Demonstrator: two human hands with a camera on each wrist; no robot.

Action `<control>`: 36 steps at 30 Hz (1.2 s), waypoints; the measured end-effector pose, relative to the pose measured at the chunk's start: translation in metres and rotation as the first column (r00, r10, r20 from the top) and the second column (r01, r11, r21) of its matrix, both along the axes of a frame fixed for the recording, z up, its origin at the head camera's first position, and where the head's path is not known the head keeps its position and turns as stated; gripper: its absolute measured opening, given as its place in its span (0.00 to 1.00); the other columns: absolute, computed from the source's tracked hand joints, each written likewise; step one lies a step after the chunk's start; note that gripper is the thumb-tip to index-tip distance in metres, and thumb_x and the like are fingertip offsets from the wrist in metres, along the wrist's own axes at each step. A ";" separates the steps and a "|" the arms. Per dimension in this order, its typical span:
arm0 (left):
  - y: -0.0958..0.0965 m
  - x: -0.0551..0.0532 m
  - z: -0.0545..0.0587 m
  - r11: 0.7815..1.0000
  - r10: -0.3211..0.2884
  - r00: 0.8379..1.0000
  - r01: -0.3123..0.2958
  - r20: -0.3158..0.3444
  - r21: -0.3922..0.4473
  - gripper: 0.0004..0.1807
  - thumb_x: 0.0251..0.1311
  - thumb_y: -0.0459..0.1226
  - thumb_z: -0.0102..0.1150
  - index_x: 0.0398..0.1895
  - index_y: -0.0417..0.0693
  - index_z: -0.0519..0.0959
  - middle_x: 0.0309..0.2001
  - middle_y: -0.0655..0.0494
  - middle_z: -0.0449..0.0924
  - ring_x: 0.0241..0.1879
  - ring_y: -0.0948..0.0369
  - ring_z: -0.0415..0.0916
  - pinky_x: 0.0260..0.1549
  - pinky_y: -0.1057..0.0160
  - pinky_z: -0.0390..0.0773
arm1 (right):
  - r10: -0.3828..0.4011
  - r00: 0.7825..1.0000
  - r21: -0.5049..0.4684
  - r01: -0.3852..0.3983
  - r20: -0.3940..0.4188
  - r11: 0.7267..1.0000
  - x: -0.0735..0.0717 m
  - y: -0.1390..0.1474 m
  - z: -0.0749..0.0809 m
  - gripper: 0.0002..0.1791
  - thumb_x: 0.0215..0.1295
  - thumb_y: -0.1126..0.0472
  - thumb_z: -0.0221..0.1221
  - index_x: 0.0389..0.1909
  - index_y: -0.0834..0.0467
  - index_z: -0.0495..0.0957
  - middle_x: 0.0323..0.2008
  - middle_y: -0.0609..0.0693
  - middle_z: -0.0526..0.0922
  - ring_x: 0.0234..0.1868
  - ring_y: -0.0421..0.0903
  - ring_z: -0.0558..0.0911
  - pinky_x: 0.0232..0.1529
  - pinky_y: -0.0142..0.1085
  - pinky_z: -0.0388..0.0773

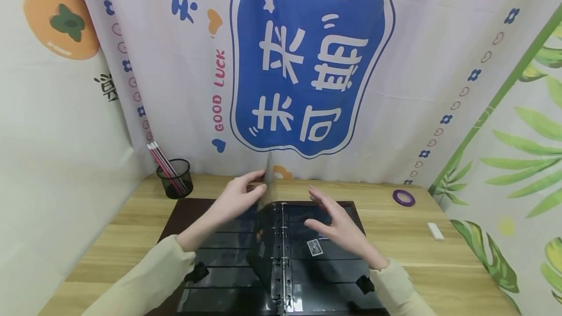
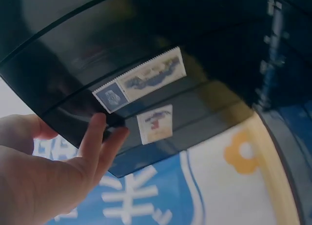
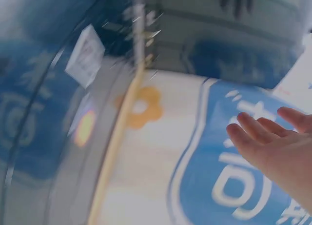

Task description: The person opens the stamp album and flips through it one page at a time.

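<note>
A stamp album [image 1: 327,279] with black pocket pages and a metal ring spine lies spread out on the table. My left hand [image 1: 239,196] pinches the outer edge of one black album page [image 2: 204,108], which stands raised near the spine. That page carries a long stamp pair [image 2: 151,78] and a smaller stamp [image 2: 156,124], seen in the left wrist view. Over the right-hand page, my right hand [image 1: 340,228] hovers with fingers spread and holds nothing. Below it, a small dark stamp [image 1: 314,247] sits on the right-hand page.
A black mesh cup [image 1: 176,179] with several pencils stands at the back left of the wooden table [image 1: 408,262]. To the right lie a purple tape roll [image 1: 404,198] and a white block [image 1: 435,231]. A printed curtain [image 1: 417,87] hangs behind the table.
</note>
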State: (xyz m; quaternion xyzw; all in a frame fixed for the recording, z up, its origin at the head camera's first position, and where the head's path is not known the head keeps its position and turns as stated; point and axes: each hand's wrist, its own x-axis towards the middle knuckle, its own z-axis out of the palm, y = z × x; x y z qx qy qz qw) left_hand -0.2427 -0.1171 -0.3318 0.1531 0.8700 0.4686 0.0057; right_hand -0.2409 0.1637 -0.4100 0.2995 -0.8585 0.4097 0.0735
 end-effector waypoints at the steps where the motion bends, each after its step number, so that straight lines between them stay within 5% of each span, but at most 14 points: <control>1: -0.008 0.001 -0.002 1.000 0.012 1.000 -0.012 0.007 -0.006 0.29 0.71 0.40 0.48 0.73 0.39 0.64 0.68 0.39 0.71 0.63 0.45 0.76 0.56 0.50 0.80 | -0.018 1.000 0.014 0.019 -0.014 1.000 -0.002 0.005 -0.004 0.39 0.69 0.53 0.62 0.77 0.51 0.56 0.75 0.55 0.64 0.71 0.55 0.70 0.67 0.55 0.70; 6: -0.046 0.005 -0.017 0.998 0.059 0.998 -0.058 0.035 -0.012 0.28 0.72 0.38 0.46 0.72 0.35 0.64 0.68 0.34 0.70 0.65 0.41 0.72 0.60 0.45 0.76 | -0.107 0.994 0.084 0.107 -0.004 0.991 -0.011 0.030 -0.021 0.39 0.68 0.50 0.62 0.76 0.55 0.59 0.75 0.57 0.63 0.73 0.59 0.67 0.67 0.61 0.67; 12: -0.082 0.014 -0.044 0.996 0.083 0.990 -0.085 0.116 0.021 0.27 0.75 0.35 0.44 0.72 0.28 0.61 0.69 0.30 0.65 0.69 0.39 0.65 0.65 0.42 0.71 | -0.126 0.991 0.165 0.117 0.047 0.979 -0.018 0.057 -0.036 0.40 0.68 0.50 0.61 0.75 0.61 0.59 0.76 0.63 0.58 0.75 0.65 0.60 0.69 0.65 0.62; 19: -0.109 0.018 -0.076 0.989 0.147 0.980 -0.145 0.135 -0.030 0.26 0.70 0.31 0.49 0.67 0.22 0.64 0.61 0.26 0.73 0.61 0.38 0.74 0.51 0.53 0.81 | -0.125 0.984 0.254 0.090 0.125 0.963 -0.028 0.079 -0.048 0.41 0.70 0.46 0.59 0.75 0.62 0.58 0.76 0.65 0.55 0.75 0.68 0.57 0.68 0.66 0.61; 30: -0.126 0.018 -0.121 0.960 0.225 0.960 -0.189 0.168 -0.206 0.36 0.60 0.34 0.64 0.67 0.22 0.63 0.57 0.24 0.75 0.54 0.39 0.79 0.46 0.49 0.83 | -0.137 0.979 0.388 0.068 0.152 0.919 -0.047 0.095 -0.062 0.45 0.65 0.45 0.63 0.75 0.65 0.58 0.76 0.67 0.55 0.74 0.70 0.58 0.68 0.67 0.61; 36: -0.124 0.017 -0.138 0.934 0.203 0.976 -0.168 0.081 -0.316 0.40 0.58 0.37 0.68 0.66 0.20 0.63 0.56 0.26 0.74 0.48 0.42 0.80 0.40 0.51 0.83 | -0.102 0.984 0.412 0.033 0.146 0.911 -0.054 0.102 -0.069 0.53 0.56 0.44 0.70 0.75 0.67 0.57 0.76 0.68 0.54 0.74 0.71 0.56 0.68 0.67 0.60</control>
